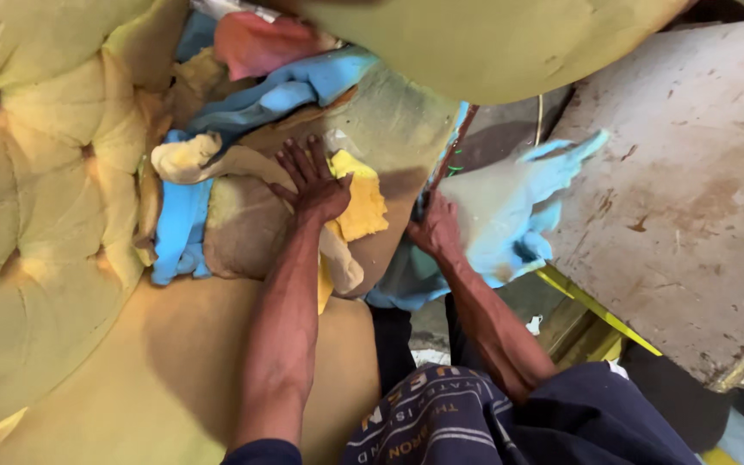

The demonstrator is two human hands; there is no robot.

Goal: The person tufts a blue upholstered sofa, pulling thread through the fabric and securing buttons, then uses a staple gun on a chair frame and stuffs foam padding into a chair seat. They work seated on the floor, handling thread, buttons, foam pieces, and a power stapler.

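My left hand (313, 182) lies flat, fingers spread, pressing on a yellow foam scrap (365, 207) and tan fabric stuffed inside the open side of a sofa frame. My right hand (437, 228) grips the edge of a pale blue foam sheet (510, 207) beside a dark red wooden rail (449, 155). Blue foam strips (181, 224) and cream foam pieces (184, 159) sit to the left of my left hand. Pink foam (256, 43) shows at the top.
A tufted yellow-green upholstered cushion (36, 215) fills the left. Another padded yellow-green part (475, 43) overhangs at the top. A stained white board (691, 198) lies at right, with a yellow strip (596, 310) under its edge. My dark printed clothing (475, 422) is at the bottom.
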